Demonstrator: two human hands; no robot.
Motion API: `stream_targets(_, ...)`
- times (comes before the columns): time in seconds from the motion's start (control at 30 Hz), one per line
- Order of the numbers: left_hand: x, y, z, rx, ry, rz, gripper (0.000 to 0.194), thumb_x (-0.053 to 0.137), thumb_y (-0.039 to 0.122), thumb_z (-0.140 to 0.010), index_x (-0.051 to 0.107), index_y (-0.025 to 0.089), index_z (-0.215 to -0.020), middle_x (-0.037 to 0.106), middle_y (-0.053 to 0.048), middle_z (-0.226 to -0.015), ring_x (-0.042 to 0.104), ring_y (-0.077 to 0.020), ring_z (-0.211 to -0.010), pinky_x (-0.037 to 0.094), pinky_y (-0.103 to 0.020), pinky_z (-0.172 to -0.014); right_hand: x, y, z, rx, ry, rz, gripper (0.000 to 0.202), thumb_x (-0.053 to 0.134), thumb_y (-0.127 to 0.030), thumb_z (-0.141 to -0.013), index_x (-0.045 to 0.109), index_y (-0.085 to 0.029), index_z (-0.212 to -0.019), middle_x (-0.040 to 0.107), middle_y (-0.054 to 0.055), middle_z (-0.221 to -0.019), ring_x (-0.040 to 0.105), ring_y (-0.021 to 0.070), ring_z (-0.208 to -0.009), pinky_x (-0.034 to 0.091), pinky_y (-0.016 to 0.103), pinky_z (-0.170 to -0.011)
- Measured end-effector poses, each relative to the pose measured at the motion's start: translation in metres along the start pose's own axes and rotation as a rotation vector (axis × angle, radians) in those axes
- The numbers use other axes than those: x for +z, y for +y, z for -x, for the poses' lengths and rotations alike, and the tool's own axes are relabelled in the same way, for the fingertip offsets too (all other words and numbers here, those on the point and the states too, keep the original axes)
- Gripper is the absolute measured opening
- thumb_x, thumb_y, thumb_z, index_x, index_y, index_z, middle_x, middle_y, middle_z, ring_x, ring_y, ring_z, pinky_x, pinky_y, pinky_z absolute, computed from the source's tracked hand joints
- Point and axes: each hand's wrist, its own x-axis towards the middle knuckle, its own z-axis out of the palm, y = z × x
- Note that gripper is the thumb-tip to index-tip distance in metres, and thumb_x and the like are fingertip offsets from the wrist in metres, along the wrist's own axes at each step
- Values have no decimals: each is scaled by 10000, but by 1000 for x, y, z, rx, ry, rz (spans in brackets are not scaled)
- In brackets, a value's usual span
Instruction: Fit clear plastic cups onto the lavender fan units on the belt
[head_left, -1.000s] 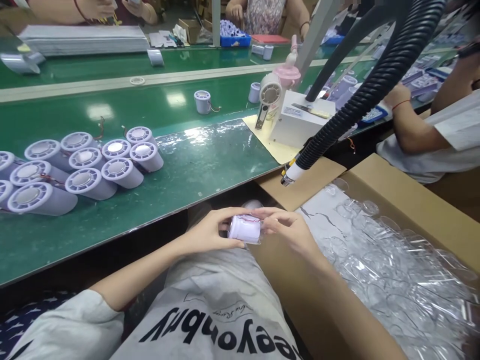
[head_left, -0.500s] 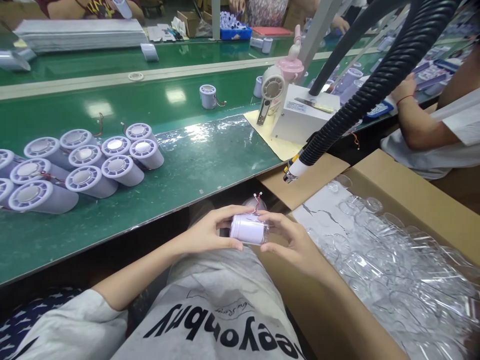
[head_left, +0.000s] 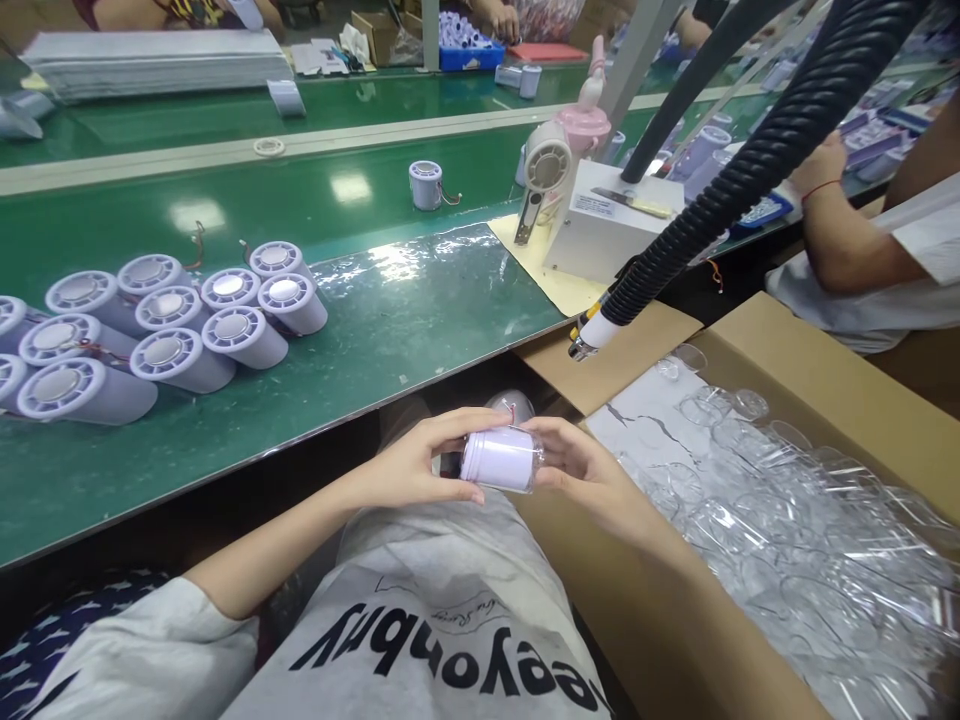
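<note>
"Cylinder (head_left: 498, 460) in lilac: where, and pointing which way?"

"Centre of the frame, slightly low, between the 2 hands, long axis running left to right."

"Nearer hand?"

"Neither: left hand (head_left: 409, 465) clasps its left end; right hand (head_left: 592, 470) grips the clear cover (head_left: 537, 462) around its right end."

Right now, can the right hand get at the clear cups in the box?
Probably yes: the open cardboard box sits beside the right hand, its clear cups uncovered, though that hand would first have to leave the lilac cylinder.
</note>
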Motion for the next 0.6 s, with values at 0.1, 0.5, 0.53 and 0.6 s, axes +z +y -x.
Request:
stream_targets(0.1,0,-1,0,13,-9,-4,786,811,179,-686,484,333,-1384,490,-103,-1440,454,-285,-1348,426,-436,-1092,-2,3,-2,16,-14,-50,391,699,-422,-837,561,-239,-1154,646,65,-1098,644,201,-917,558,304,-743)
stream_targets(0.5,-1,-4,2,59,-16,-43,792,810,178,-688,476,339,-1388,494,-95,-1440,439,-277,-1360,401,-447,-1110,8,7,-7,218,-21,-274,501,657,-633,-797,546,-163,-931,667,24,-709,686,150,-600,568,210,-553)
stream_targets(0.53,-1,-5,2,63,-21,-41,795,810,175,-688,474,347,-1387,489,-90,-1445,434,-271,-1364,397,-443,-1114,9,7,-7,228,-18,-296,512,647,-648,-796,544,-159,-909,666,25,-680,681,146,-579,556,191,-520)
stream_targets(0.6,-2,-6,2,69,-30,-35,795,809,170,-689,473,362,-1384,481,-79,-1453,420,-262,-1374,391,-438,-1118,12,6,-8,258,-25,-336,515,599,-654,-832,559,-144,-894,666,32,-632,657,122,-513,531,154,-471)
